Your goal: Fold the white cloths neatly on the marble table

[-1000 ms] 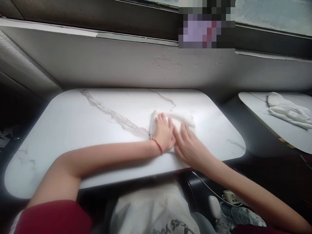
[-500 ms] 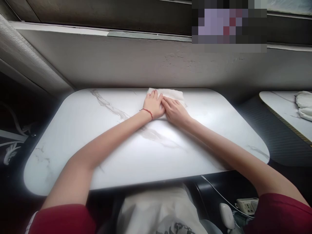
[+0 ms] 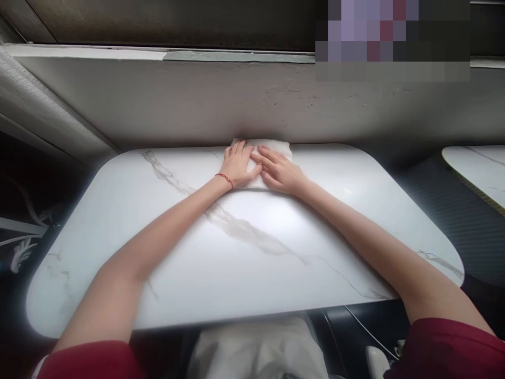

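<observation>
A folded white cloth (image 3: 276,146) lies at the far edge of the white marble table (image 3: 252,252), against the grey wall. My left hand (image 3: 239,166), with a red string at the wrist, lies flat on the cloth's left part, fingers stretched out. My right hand (image 3: 279,170) lies flat on its right part, fingers extended toward the left hand and touching it. Both arms reach straight across the table. Most of the cloth is hidden under the hands.
A grey wall (image 3: 197,100) with a window ledge rises right behind the table. A second marble table (image 3: 479,171) shows at the right edge. A white cable and a small white device (image 3: 374,360) lie below the table's front edge on the right.
Both hands have pushed the cloth away from me, from the table's middle to its far edge by the wall. The view has shifted right, hiding the cloths on the second table.
</observation>
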Available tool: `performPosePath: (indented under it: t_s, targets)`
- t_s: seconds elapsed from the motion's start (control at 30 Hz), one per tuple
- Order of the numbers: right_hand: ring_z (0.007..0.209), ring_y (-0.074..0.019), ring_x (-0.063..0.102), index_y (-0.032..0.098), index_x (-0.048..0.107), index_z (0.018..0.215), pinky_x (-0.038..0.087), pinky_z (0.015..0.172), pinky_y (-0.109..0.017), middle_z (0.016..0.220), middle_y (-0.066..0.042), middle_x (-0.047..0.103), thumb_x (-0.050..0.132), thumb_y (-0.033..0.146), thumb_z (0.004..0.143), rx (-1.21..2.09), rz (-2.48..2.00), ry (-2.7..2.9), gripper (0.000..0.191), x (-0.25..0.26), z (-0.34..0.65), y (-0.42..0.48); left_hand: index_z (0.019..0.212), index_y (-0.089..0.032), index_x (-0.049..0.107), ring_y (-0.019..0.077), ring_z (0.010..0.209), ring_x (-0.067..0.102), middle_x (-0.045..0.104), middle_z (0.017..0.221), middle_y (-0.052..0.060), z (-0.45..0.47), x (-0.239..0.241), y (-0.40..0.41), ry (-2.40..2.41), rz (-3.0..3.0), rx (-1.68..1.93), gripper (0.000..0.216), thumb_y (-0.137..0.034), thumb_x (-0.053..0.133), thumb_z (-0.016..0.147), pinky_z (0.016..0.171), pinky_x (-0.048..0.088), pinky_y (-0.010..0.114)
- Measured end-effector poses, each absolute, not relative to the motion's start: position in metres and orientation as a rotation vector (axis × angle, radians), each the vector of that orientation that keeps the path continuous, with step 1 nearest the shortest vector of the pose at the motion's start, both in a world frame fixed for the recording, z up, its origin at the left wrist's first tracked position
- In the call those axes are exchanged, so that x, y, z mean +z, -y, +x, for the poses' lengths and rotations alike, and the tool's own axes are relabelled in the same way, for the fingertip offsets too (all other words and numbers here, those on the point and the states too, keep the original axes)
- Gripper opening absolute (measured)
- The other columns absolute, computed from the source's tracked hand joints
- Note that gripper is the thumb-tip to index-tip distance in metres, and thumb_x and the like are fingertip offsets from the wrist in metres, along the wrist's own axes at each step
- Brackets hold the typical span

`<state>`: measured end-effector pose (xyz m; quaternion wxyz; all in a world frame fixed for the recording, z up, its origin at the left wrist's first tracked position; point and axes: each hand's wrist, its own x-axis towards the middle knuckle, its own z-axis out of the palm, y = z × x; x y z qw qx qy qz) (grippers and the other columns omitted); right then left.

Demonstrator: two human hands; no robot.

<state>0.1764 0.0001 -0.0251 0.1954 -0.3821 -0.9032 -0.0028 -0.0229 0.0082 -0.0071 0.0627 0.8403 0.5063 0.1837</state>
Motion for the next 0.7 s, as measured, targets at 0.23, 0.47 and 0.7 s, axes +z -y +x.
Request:
performPosePath:
  t_s: [0.23,0.47,0.7]
  targets:
    - [0.156,-0.0445,0.007,0.017,0.025,0.161,0.019,0.119,-0.07,0.17,-0.018,0.009,0.038,0.053,0.096,-0.051,-1.457,2.219,0.076,-0.042,0.177,0.002,0.141,-0.016,0.051,0.0276,0.149,0.034,0.044,0.156,0.016,-0.022,-0.007,-0.016,-1.665,2.411,0.684,0.051,-0.032,0.037,0.095,0.12,0.025,0.047]
    - [0.156,-0.0454,0.009,0.014,0.025,0.161,0.02,0.12,-0.068,0.169,-0.022,0.011,0.034,0.059,0.097,0.068,-1.556,2.25,0.079,-0.046,0.176,-0.004,0.156,-0.012,0.03,0.0316,0.154,0.023,0.029,0.166,0.018,-0.024,-0.009,-0.021,-1.688,2.442,0.544,0.071,-0.044,0.038,0.094,0.122,0.024,0.051]
    - [0.155,-0.0447,0.013,0.011,0.026,0.161,0.023,0.119,-0.066,0.167,-0.025,0.017,0.035,0.056,0.097,0.049,-1.614,2.242,0.078,-0.04,0.17,-0.003,0.155,-0.004,0.033,0.0312,0.153,0.026,0.029,0.165,0.019,-0.019,0.002,-0.012,-1.78,2.514,0.379,0.07,-0.043,0.034,0.096,0.121,0.029,0.048]
